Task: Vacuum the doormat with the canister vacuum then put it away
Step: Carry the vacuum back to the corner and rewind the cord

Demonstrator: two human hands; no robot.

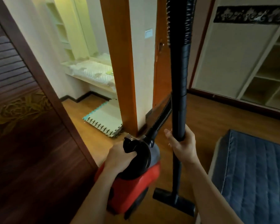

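The left hand (118, 156) is closed around the black handle (130, 143) on top of the red vacuum (134, 188), and its fingers curl under this handle. The right hand (183, 147) grips the black tube (179, 78), which stands almost upright; the thumb and fingers wrap it just under a wider section. At the lower end of the tube the flat nozzle (173, 200) is close to the wooden floor (217, 120), but I cannot tell if it touches. A ribbed hose (162, 116) goes up from the front of the vacuum, behind the tube, and runs out at the top edge. What is inside the vacuum body is hidden. The foam mat (103, 117), with toothed edges, lies on the floor in the doorway, touching the foot of the orange door frame (120, 70), ahead of the vacuum. To the right, near the nozzle, lies a blue quilted mattress (257, 175). Behind it stands a white shelf unit (271, 73) with square compartments; they are dim and I cannot make out anything in them. In the room beyond, white bedding (94, 70) lies on a ledge.
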